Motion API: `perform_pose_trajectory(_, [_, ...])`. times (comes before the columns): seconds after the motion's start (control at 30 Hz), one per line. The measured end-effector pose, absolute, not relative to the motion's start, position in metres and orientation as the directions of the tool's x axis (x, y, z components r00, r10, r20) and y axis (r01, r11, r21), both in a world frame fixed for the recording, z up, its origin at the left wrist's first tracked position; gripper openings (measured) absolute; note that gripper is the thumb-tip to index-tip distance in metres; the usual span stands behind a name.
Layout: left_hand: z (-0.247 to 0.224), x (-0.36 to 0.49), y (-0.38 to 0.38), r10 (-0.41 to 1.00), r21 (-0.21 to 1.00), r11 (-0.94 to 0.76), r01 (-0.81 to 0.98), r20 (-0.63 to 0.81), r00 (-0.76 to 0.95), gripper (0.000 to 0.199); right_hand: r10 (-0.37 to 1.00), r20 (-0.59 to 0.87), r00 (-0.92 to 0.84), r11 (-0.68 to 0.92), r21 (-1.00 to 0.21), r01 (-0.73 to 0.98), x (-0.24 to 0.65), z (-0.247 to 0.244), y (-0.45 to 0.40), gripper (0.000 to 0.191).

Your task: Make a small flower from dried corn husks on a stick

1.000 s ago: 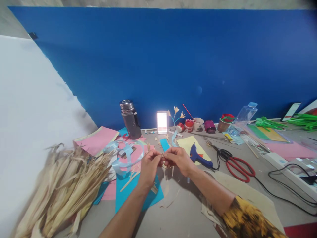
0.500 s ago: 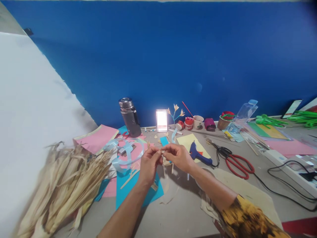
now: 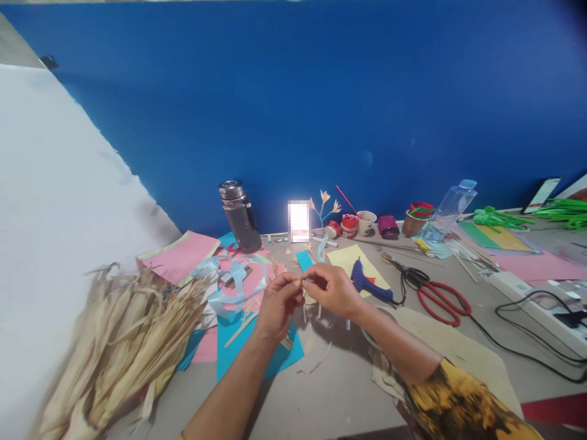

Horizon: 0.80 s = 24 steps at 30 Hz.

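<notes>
My left hand [image 3: 280,305] and my right hand [image 3: 331,289] meet over the middle of the table, fingertips pinched together. Whatever lies between the fingertips is too small to name. Pale strips of dried husk [image 3: 319,311] show just below my fingers. To the left, a blue paper sheet [image 3: 229,360] lies partly under my left forearm, with cut husk pieces on it. A blue glue gun [image 3: 367,284] rests on a yellow paper sheet [image 3: 342,255] to the right of my right hand. Behind stands a stem with husk flowers [image 3: 324,198].
A bundle of dried corn husks [image 3: 123,348] fills the left side. A thermos [image 3: 243,220] stands at the back. Red-handled scissors [image 3: 443,302], a power strip [image 3: 532,311] with cables, a tilted plastic bottle [image 3: 452,208] and paint jars [image 3: 349,226] occupy the right and back.
Both hands keep their pinch in nearly the same place, with only small finger shifts. The left fingers sit slightly further left. Objects on the table have not moved.
</notes>
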<state>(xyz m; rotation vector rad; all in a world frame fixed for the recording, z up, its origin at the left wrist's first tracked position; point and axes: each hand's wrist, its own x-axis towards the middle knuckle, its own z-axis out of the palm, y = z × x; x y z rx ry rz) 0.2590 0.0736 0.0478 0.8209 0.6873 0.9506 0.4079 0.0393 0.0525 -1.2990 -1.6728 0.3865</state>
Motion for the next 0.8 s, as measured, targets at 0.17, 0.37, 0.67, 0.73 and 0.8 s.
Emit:
perform_pose_trajectory(0.17, [0.047, 0.259, 0.074, 0.908, 0.854, 0.294, -0.43, -0.109, 0.404, 0.023, 0.866, 0.5, -0.025, 0.401, -0.662, 0.633, 0.411, 0.055, 0.039, 0.009])
perform_pose_trajectory(0.37, [0.049, 0.254, 0.076, 0.946, 0.934, 0.067, -0.351, 0.053, 0.32, 0.018, 0.865, 0.501, 0.002, 0.413, -0.716, 0.562, 0.413, 0.057, 0.041, 0.009])
perform_pose_trajectory(0.67, [0.042, 0.252, 0.078, 0.91, 0.964, -0.264, 0.02, 0.242, 0.337, 0.017, 0.896, 0.43, -0.113, 0.421, -0.74, 0.525, 0.414, 0.053, 0.04, 0.035])
perform_pose_trajectory(0.73, [0.039, 0.252, 0.08, 0.911, 0.953, -0.3, 0.033, 0.276, 0.305, 0.017, 0.905, 0.408, -0.118, 0.409, -0.761, 0.503, 0.416, 0.054, 0.041, 0.039])
perform_pose_trajectory(0.8, [0.037, 0.251, 0.082, 0.909, 0.947, -0.319, 0.041, 0.293, 0.298, 0.017, 0.921, 0.379, -0.095, 0.372, -0.774, 0.512, 0.418, 0.055, 0.042, 0.031])
